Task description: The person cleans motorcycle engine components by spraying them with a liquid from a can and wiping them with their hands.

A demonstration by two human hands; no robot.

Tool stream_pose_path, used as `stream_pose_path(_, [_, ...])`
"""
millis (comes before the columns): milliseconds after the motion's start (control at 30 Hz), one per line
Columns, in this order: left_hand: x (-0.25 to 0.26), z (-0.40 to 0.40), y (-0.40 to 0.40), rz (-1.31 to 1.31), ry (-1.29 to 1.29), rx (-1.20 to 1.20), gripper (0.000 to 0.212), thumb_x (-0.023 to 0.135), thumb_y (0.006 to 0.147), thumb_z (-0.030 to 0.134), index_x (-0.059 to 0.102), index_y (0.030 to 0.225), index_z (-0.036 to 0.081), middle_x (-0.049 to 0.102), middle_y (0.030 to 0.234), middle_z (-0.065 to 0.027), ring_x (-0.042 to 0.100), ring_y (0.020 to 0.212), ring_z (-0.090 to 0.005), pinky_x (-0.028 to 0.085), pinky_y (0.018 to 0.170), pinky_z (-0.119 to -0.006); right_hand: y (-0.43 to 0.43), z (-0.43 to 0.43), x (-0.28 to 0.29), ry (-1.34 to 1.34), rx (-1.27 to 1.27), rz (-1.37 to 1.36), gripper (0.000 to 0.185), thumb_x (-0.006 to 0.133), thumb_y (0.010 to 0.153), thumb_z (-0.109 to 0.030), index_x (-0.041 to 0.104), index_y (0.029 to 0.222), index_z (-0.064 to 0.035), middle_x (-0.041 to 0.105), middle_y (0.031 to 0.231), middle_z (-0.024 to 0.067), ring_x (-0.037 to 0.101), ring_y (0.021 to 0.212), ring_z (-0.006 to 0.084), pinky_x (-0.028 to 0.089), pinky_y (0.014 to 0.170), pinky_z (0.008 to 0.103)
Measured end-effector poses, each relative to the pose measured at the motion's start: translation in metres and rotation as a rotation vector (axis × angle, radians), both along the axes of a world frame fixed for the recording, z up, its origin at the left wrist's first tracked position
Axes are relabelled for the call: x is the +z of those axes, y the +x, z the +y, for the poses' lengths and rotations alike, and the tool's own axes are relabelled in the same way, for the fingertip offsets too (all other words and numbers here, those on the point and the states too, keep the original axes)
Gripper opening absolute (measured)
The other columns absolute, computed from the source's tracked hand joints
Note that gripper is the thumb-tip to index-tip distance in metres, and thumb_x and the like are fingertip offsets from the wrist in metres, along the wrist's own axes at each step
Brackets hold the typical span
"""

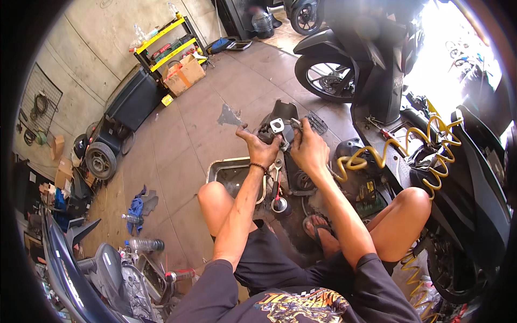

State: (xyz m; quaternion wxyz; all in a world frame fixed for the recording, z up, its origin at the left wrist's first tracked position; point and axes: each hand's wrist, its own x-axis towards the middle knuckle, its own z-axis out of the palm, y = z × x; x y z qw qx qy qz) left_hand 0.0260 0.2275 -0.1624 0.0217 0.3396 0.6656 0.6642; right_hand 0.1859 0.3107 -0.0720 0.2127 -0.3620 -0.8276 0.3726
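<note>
My left hand (263,148) grips a dark metal engine part with a pale square flange (277,126), which has a round hole in its middle. Close to its right side, my right hand (310,148) pinches a small greyish item (297,124); fingers cover much of it, and I cannot tell what it is. Below the hands lies a ratchet wrench (278,164) with a dark handle. An upright can (279,205) with a thin red straw stands nearer my legs. A metal pan (226,161) sits on the floor beneath my left forearm.
A yellow coiled air hose (412,133) runs across the scooter (375,68) at right towards my right forearm. Dark plastic panels (284,109) lie beyond my hands. A red spray can (180,275), a plastic bottle (145,244) and a blue cloth (135,208) lie at left.
</note>
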Motion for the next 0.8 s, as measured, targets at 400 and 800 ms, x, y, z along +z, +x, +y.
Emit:
stream_pose_path(400, [0.035,-0.005,0.014,0.047,0.165,0.055,0.093,0.079,0.074,-0.008,0.019,0.143,0.008,0.054,0.128,-0.0209,0.069,0.108,-0.0268,0.060,0.091,-0.036,-0.002,-0.007,-0.004,-0.010,0.178,0.373,0.053,0.076,0.089,-0.035,0.053,0.131,-0.0109,0.072,0.101,0.0259,0.070,0.096,0.0478,0.054,0.081,0.0574])
stream_pose_path(800, [0.047,-0.010,0.006,0.172,0.271,0.023,0.073,0.071,0.082,-0.016,0.034,0.141,0.003,0.052,0.132,-0.0142,0.059,0.123,-0.0214,0.055,0.100,-0.029,0.006,-0.026,0.025,0.223,0.070,0.090,0.036,0.059,0.101,-0.024,0.055,0.132,-0.0071,0.068,0.101,0.0263,0.069,0.084,0.0500,0.052,0.073,0.0618])
